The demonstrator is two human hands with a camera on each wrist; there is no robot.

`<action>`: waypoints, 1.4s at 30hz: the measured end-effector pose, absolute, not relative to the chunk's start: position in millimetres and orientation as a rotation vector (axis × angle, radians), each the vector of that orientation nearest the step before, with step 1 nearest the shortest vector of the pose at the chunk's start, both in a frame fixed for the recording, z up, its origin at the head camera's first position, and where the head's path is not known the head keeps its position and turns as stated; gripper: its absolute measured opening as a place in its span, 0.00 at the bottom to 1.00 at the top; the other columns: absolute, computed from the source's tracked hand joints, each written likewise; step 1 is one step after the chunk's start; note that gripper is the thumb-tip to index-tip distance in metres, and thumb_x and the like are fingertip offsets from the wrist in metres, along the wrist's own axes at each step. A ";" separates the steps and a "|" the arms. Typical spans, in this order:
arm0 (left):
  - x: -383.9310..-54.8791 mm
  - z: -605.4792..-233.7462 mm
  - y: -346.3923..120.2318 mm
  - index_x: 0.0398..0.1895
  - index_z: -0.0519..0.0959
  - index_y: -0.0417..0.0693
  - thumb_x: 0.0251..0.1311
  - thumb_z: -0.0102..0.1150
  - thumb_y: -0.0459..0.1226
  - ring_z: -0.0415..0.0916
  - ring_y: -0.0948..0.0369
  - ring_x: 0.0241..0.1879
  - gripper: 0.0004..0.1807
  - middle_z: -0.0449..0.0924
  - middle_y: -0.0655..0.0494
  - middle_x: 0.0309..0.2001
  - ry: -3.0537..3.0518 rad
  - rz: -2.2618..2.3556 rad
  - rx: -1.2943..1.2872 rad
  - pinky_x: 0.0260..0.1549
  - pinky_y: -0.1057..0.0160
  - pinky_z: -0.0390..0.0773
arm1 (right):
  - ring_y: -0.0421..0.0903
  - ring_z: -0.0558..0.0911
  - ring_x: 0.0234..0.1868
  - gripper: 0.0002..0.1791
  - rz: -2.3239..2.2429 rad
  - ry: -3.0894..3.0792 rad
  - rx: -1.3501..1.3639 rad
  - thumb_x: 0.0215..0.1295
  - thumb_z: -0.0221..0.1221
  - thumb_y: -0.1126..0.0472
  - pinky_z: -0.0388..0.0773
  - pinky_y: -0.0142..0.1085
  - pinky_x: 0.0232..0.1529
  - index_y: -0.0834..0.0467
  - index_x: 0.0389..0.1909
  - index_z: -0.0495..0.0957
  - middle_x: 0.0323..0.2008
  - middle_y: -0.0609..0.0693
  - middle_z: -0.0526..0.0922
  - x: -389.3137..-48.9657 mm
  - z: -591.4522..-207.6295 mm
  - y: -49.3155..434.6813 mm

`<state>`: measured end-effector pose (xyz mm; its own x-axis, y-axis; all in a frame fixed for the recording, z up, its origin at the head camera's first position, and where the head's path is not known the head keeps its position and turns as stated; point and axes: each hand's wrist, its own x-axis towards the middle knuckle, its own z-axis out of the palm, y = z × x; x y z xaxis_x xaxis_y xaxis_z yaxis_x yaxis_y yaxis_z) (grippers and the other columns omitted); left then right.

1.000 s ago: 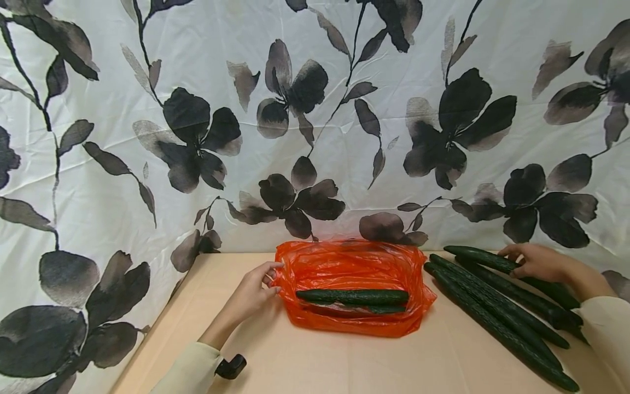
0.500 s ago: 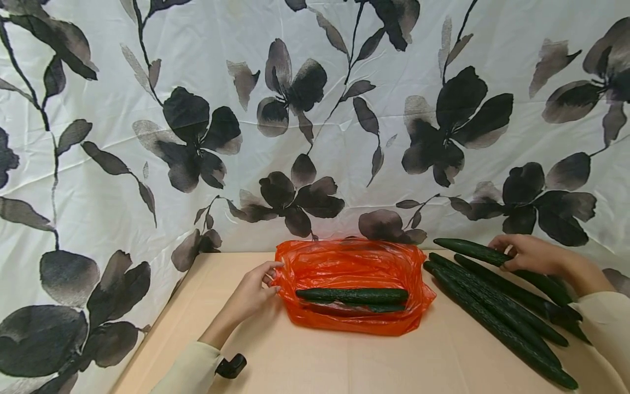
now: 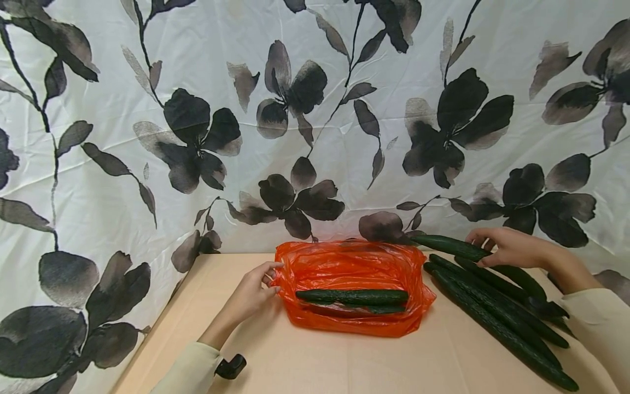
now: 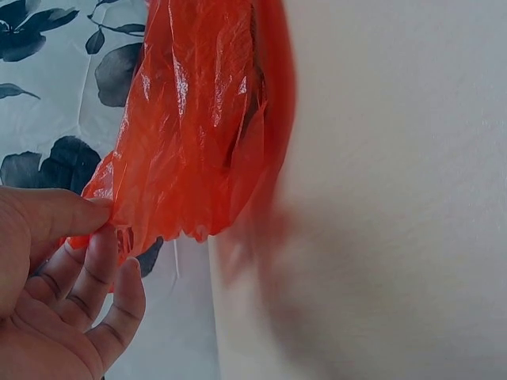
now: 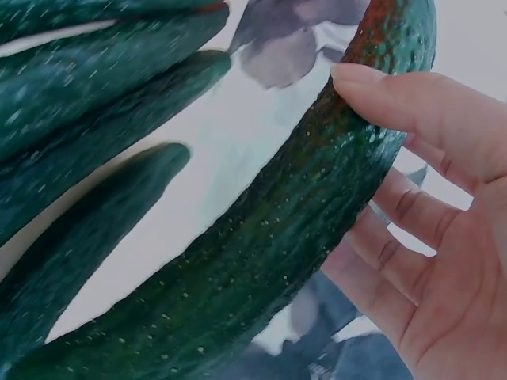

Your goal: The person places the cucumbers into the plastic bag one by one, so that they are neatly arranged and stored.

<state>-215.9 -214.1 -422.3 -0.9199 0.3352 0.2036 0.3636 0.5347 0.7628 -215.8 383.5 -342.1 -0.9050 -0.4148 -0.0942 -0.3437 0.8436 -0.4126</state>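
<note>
A red plastic bag (image 3: 344,323) lies on the table with its opening facing up. Inside it rest cucumbers (image 3: 351,297), one plainly visible on top. My left hand (image 3: 255,287) pinches the bag's left edge between thumb and fingers, as the left wrist view (image 4: 79,269) also shows. Over the pile at the right, my right hand (image 3: 517,249) holds a long, curved cucumber (image 3: 450,246) by its middle, thumb on one side and fingers on the other. Its far tip reaches the bag's back right corner in the head view.
Several more cucumbers (image 3: 497,323) lie slantwise side by side right of the bag. A light table (image 3: 315,366) spreads underneath. Behind it hangs a white cloth (image 3: 325,137) printed with dark flowers. A black wrist device (image 3: 231,366) sits at the left sleeve.
My right hand has lifted the curved cucumber from the pile and moved left with it toward the bag. My left hand has stayed at the bag's edge.
</note>
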 end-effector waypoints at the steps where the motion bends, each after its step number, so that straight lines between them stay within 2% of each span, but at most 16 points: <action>1: -216.2 -422.3 -213.6 0.62 0.76 0.38 0.53 0.66 0.20 0.77 0.57 0.35 0.30 0.79 0.49 0.39 -2.723 -1.362 -0.617 0.35 0.61 0.80 | 0.44 0.82 0.43 0.31 -0.583 2.842 -0.598 0.58 0.73 0.51 0.81 0.42 0.39 0.60 0.58 0.75 0.47 0.51 0.82 -216.6 -339.6 379.6; 4: -217.2 -422.4 -211.9 0.62 0.77 0.38 0.54 0.66 0.20 0.77 0.57 0.35 0.30 0.79 0.49 0.39 -2.723 -1.354 -0.612 0.35 0.62 0.79 | 0.45 0.83 0.43 0.30 -0.580 2.842 -0.620 0.57 0.73 0.50 0.82 0.44 0.40 0.57 0.58 0.76 0.47 0.51 0.82 -218.7 -332.6 368.1; 16: -222.0 -425.0 -206.5 0.62 0.77 0.38 0.54 0.66 0.20 0.77 0.58 0.35 0.29 0.79 0.48 0.40 -2.715 -1.343 -0.584 0.34 0.66 0.79 | 0.40 0.82 0.41 0.25 -0.590 2.767 -0.802 0.57 0.73 0.49 0.81 0.32 0.39 0.49 0.54 0.77 0.42 0.41 0.82 -235.5 -315.5 328.8; 27: -223.4 -424.6 -202.3 0.62 0.76 0.38 0.54 0.66 0.20 0.78 0.55 0.36 0.29 0.79 0.50 0.39 -2.721 -1.327 -0.568 0.33 0.66 0.78 | 0.41 0.80 0.42 0.29 -0.532 2.793 -0.879 0.56 0.73 0.49 0.81 0.33 0.37 0.53 0.57 0.78 0.45 0.42 0.82 -246.7 -310.5 298.3; 31: -223.6 -425.0 -202.9 0.62 0.77 0.38 0.53 0.65 0.19 0.78 0.53 0.36 0.29 0.79 0.50 0.39 -2.704 -1.326 -0.585 0.33 0.63 0.79 | 0.41 0.80 0.43 0.28 -0.498 2.802 -0.893 0.58 0.72 0.50 0.81 0.35 0.39 0.54 0.58 0.79 0.45 0.41 0.82 -247.1 -307.5 284.9; 38: -222.9 -424.9 -204.1 0.61 0.77 0.39 0.53 0.67 0.20 0.78 0.52 0.36 0.29 0.79 0.52 0.38 -2.713 -1.346 -0.582 0.32 0.67 0.78 | 0.43 0.80 0.45 0.28 -0.511 2.783 -0.924 0.58 0.72 0.52 0.84 0.41 0.44 0.55 0.58 0.78 0.47 0.45 0.82 -245.6 -301.5 263.8; 42: -221.6 -424.8 -205.5 0.61 0.77 0.39 0.53 0.67 0.20 0.78 0.52 0.36 0.29 0.79 0.52 0.38 -2.719 -1.347 -0.589 0.33 0.65 0.78 | 0.45 0.82 0.46 0.26 -0.531 2.765 -0.934 0.59 0.72 0.54 0.84 0.45 0.46 0.53 0.57 0.78 0.48 0.45 0.82 -245.2 -300.6 252.5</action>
<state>-221.6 -205.5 -424.8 -0.9261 0.3129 0.2107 0.3572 0.5476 0.7567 -245.2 252.5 -300.6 -0.7879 -0.6137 -0.0501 -0.5515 0.7396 -0.3857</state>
